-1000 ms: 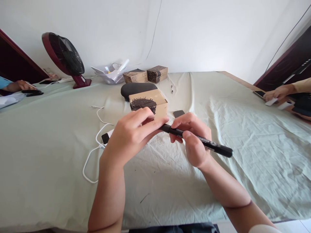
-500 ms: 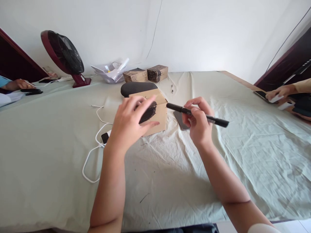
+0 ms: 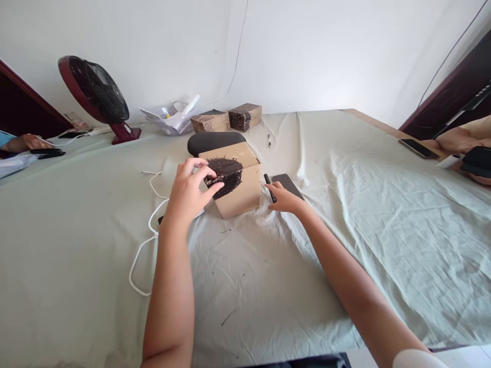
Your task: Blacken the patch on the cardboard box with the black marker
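Observation:
A brown cardboard box (image 3: 243, 191) stands on the cloth, with a large scribbled black patch (image 3: 229, 171) across its top and front. My left hand (image 3: 192, 186) is at the box's left side, fingers curved and apart, thumb and fingertips over the patch. Whether they touch the cardboard I cannot tell. To the right of the box, my right hand (image 3: 286, 198) is low over the cloth, its fingers around a black marker (image 3: 270, 189). A dark flat phone-like slab (image 3: 287, 185) lies just beyond that hand.
Behind the box is a dark rounded object (image 3: 217, 140). Two patterned boxes (image 3: 245, 117), a clear basket (image 3: 174, 122) and a fan (image 3: 95, 92) stand along the wall. A white cable (image 3: 140, 258) lies left. Other people's hands show at the left (image 3: 28, 143) and right (image 3: 462, 135).
My right hand has gone down and left with the marker, from the air to the cloth beside the box. My left hand has moved slightly left and down, against the box's left side.

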`<state>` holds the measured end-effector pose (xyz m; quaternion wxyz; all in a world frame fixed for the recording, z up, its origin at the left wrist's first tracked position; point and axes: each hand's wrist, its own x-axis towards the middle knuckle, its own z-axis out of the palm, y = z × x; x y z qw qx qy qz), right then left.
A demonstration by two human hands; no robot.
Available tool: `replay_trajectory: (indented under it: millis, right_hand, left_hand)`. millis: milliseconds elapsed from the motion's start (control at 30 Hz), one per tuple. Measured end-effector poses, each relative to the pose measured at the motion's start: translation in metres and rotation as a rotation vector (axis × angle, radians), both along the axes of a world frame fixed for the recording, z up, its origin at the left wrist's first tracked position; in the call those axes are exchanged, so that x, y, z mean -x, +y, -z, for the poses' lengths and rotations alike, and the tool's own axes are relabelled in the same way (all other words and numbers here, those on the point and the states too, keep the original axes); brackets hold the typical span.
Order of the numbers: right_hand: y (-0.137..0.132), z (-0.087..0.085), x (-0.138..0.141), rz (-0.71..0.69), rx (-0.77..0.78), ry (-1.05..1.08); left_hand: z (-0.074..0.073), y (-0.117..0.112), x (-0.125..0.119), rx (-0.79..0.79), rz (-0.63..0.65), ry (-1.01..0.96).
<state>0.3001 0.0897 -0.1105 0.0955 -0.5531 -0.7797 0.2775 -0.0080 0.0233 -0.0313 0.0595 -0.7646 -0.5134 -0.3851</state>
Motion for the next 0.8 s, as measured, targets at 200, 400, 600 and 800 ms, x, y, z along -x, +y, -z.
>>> replay_trajectory:
  millis: [200, 400, 600, 800]
  right_hand:
    - [-0.003, -0.007, 0.003, 0.006, 0.046, -0.031]
    - [0.000, -0.015, -0.004, -0.102, 0.027, 0.332]
    - [-0.007, -0.031, -0.004, -0.131, -0.293, 0.710]
    - [-0.014, -0.057, -0.016, -0.133, -0.577, 0.691]
  left_hand:
    - [0.000, 0.003, 0.008, -0.027, 0.051, -0.077]
    - [-0.001, 0.001, 0.034, -0.116, 0.096, -0.316]
    - [0.007, 0.008, 0.051, -0.143, 0.191, -0.449]
    - [-0.009, -0.012, 0.045, 0.009, 0.090, -0.360]
